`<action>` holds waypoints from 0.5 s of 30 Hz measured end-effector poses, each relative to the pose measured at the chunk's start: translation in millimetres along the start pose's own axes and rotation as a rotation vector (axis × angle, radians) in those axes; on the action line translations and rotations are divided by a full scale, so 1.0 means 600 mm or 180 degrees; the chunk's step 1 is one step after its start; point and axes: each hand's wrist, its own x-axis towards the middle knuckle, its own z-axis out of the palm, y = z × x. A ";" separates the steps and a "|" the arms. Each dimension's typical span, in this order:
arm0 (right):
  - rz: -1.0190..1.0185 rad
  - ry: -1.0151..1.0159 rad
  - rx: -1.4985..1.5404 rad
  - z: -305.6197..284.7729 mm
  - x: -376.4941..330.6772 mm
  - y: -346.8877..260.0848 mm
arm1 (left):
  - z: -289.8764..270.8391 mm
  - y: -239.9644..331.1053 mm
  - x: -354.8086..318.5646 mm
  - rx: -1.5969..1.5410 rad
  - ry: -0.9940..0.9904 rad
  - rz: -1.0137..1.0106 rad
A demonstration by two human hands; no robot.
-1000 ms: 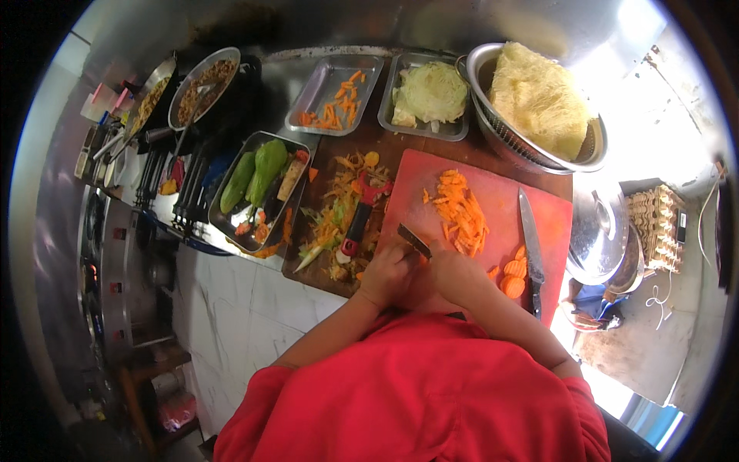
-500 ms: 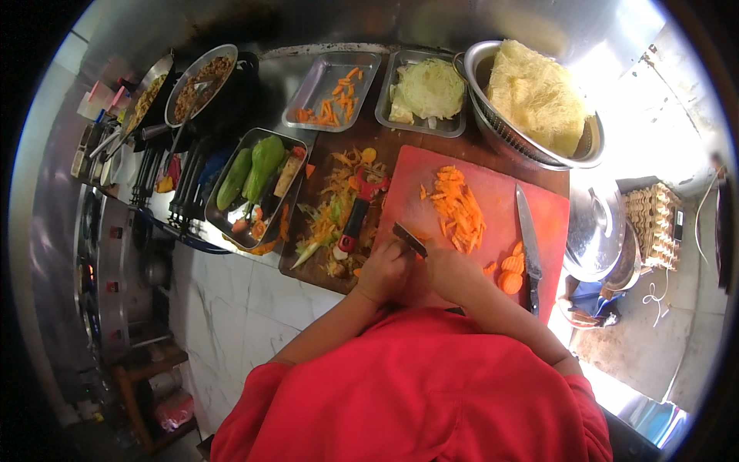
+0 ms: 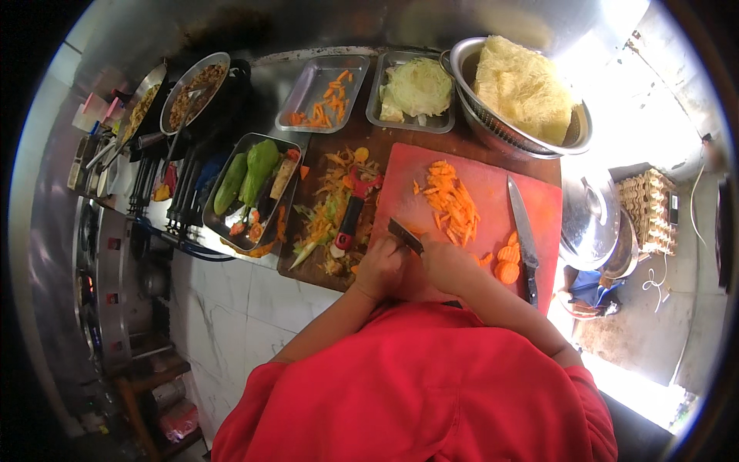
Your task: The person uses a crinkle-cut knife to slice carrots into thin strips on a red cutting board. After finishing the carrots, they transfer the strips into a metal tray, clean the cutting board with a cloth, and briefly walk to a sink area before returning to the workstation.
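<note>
Both hands at near edge of red cutting board [image 3: 493,192]. Left hand [image 3: 379,269] curled around dark-bladed knife [image 3: 406,236], blade angled up-left. Right hand [image 3: 449,266] just beside it, fingers bunched; what it pinches cannot be told. Orange carrot strips [image 3: 450,202] piled mid-board, carrot rounds [image 3: 506,266] near a second knife [image 3: 522,231] lying at right

Matt red plastic board [image 3: 493,192], glossy steel trays [image 3: 296,115]
</note>
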 end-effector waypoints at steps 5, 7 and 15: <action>0.0085 -0.0035 0.0074 0.023 0.004 -0.001 | -0.010 0.011 0.001 0.0011 -0.0228 -0.0123; 0.0031 -0.0036 0.0358 0.017 0.014 -0.003 | -0.008 0.014 -0.003 -0.0017 -0.0330 -0.0142; 0.0179 0.0801 0.1409 -0.016 -0.029 0.085 | -0.001 0.002 0.017 -0.0231 -0.0006 -0.0153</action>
